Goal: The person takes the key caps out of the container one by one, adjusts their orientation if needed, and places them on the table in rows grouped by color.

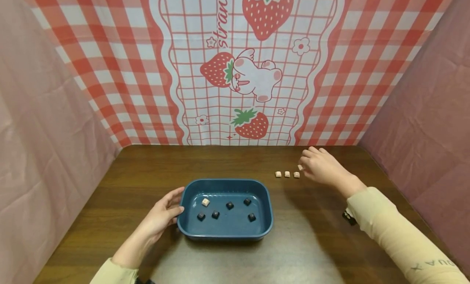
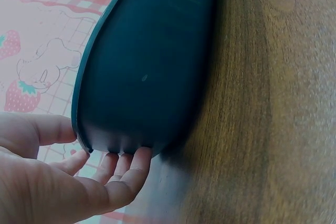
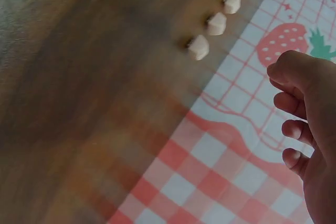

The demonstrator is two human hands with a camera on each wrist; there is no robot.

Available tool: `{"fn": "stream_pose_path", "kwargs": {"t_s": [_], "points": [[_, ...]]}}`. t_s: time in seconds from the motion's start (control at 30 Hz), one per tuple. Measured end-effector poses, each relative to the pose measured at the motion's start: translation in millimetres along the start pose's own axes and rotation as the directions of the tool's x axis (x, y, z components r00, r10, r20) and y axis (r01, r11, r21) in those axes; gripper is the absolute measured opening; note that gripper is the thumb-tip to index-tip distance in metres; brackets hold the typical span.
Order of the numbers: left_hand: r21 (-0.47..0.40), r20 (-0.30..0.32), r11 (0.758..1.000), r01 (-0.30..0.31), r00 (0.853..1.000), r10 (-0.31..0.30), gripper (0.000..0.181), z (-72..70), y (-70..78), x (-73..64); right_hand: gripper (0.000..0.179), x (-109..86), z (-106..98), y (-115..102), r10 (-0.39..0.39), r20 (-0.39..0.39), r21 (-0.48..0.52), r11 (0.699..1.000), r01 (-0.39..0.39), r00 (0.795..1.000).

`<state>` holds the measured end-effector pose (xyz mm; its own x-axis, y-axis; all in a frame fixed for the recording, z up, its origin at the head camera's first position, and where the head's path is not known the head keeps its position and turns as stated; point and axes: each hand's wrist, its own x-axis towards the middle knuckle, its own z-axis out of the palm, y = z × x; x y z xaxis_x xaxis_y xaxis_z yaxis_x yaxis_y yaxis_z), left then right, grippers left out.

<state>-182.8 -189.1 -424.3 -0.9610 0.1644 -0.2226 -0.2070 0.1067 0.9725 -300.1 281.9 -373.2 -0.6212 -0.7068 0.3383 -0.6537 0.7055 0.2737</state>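
Observation:
My left hand (image 1: 159, 218) holds the left end of a blue plastic tub (image 1: 225, 236), thumb at the rim and fingertips against the outer wall, as the left wrist view also shows. Inside the tub lie several black keycaps (image 1: 229, 205) and one white keycap (image 1: 205, 202). Over the back right of the table, my right hand (image 1: 323, 167) pinches a white keycap (image 1: 300, 167). To its left, three white keycaps (image 1: 287, 174) stand apart in a row. In the right wrist view the fingers are curled and the pinched keycap is hidden.
The dark wooden table (image 1: 150, 165) ends at a hanging strawberry-print cloth (image 1: 238, 125) just behind the keycap row. Pink cloth (image 1: 418, 112) hangs along both sides.

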Motion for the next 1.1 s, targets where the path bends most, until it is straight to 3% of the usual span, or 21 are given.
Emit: {"fn": "stream_pose_path", "kwargs": {"t_s": [0.43, 0.83, 1.1], "points": [[-0.005, 0.004, 1.000, -0.020, 1.000, 0.020, 0.058, 0.3, -1.7, 1.3, 0.014, -20.8, 34.5, 6.8, 0.150, 0.094, -0.055, 0.988, -0.145, 0.984], [-0.008, 0.002, 1.000, -0.013, 1.000, 0.014, 0.058, -0.6, -0.6, -0.6, 0.019, -24.2, 56.3, 8.7, 0.174, 0.113, -0.068, 0.984, -0.167, 0.978], [-0.008, -0.009, 1.000, -0.011, 1.000, 0.011, 0.057, -0.2, 0.0, 0.7, 0.020, -21.6, 59.2, 8.5, 0.177, 0.115, -0.069, 0.983, -0.170, 0.977]]}}
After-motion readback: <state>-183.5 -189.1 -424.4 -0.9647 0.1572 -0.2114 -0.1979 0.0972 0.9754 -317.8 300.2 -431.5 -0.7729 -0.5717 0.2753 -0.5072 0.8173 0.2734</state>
